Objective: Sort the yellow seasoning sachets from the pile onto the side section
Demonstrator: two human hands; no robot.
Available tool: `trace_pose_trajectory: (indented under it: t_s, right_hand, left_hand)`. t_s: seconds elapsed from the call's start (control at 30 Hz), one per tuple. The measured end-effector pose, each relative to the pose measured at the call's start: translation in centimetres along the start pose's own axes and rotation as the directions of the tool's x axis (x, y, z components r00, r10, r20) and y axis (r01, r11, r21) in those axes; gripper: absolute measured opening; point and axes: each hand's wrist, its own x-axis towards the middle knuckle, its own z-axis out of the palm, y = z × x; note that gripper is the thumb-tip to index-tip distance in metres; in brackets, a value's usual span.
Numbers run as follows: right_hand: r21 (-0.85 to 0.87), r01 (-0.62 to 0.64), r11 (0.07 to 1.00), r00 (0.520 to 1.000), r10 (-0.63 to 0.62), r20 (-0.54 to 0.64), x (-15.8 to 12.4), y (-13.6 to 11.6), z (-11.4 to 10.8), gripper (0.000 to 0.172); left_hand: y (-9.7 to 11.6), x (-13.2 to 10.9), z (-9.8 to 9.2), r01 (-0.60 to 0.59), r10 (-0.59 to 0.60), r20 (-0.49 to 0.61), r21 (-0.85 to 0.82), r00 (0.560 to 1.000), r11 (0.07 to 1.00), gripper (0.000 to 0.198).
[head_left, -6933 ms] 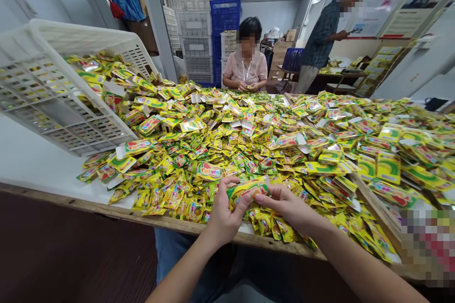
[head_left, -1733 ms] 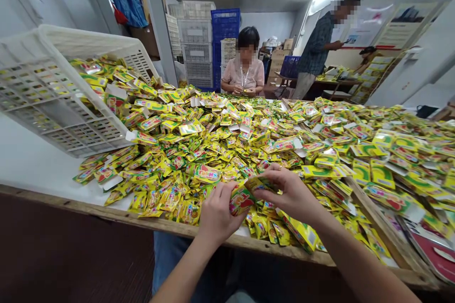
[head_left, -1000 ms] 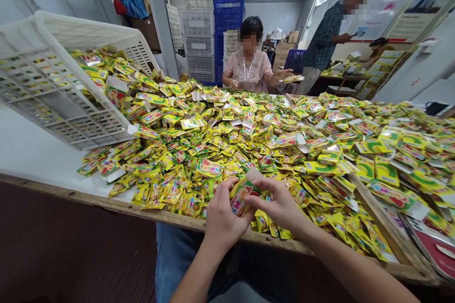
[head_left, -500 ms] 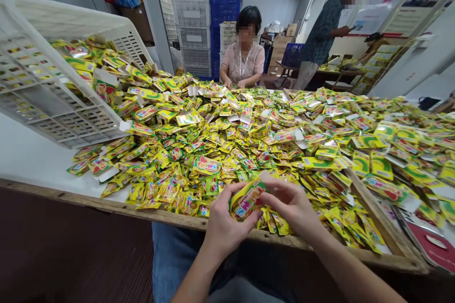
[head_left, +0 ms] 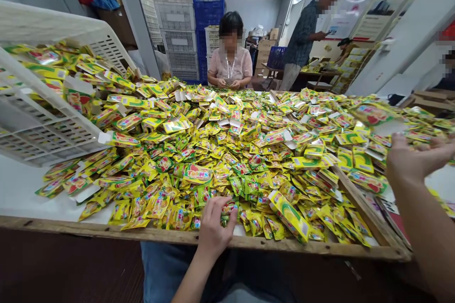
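My left hand (head_left: 216,225) is low over the heap at the front edge, its fingers and thumb curled around small green-and-yellow sachets (head_left: 228,209). Far to the right, my right hand (head_left: 417,156) is open, palm up, with its fingers spread. Just beyond its fingertips is a blurred yellow box (head_left: 377,116) with a red heart print, apparently in the air and apart from the hand. Between my hands, a yellow and green box (head_left: 289,215) with a white end flap lies slanted on the sachets.
A white plastic crate (head_left: 67,120) lies tipped at left, boxes spilling out. A wooden rim (head_left: 106,229) edges the table, and a wooden divider (head_left: 359,199) separates the right side. A person (head_left: 231,64) sits opposite, hands at the heap; another person (head_left: 302,33) stands behind.
My hands have parted from the box they held together. The right has swung far right and opened; the left has closed around sachets. The view has turned slightly right.
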Motion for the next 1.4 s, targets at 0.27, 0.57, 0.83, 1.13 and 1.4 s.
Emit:
trace_pose_trajectory:
  t_s: [0.27,0.57,0.83,1.13,1.4]
  right_hand:
    - [-0.293,-0.012,0.956,0.996,-0.015,-0.088,4.8,-1.4,8.1,0.036]
    - [-0.106,-0.003,0.994,1.0,0.0,-0.03,5.4,-1.8,10.8,0.029]
    - [0.392,-0.075,0.917,0.997,0.058,0.054,1.2,-2.3,8.4,0.025]
    - [0.762,-0.21,0.612,0.975,0.068,0.214,-1.8,-6.2,13.2,0.047]
    - [0.761,-0.406,0.506,0.897,0.059,0.439,-3.1,-7.9,15.2,0.039]
  left_hand:
    - [0.6,-0.4,-0.1,-0.068,0.065,0.057,0.046,0.996,0.997,0.014]
    - [-4.0,12.4,2.5,0.303,-0.327,0.247,0.131,0.912,0.944,0.031]
    - [-5.5,15.9,4.0,0.457,-0.458,0.322,0.084,0.829,0.886,0.02]
    - [0.3,8.5,0.0,0.539,-0.434,0.326,-0.405,0.84,0.738,0.022]
    - [-0.7,6.2,0.1,0.602,-0.519,0.304,-0.409,0.799,0.686,0.021]
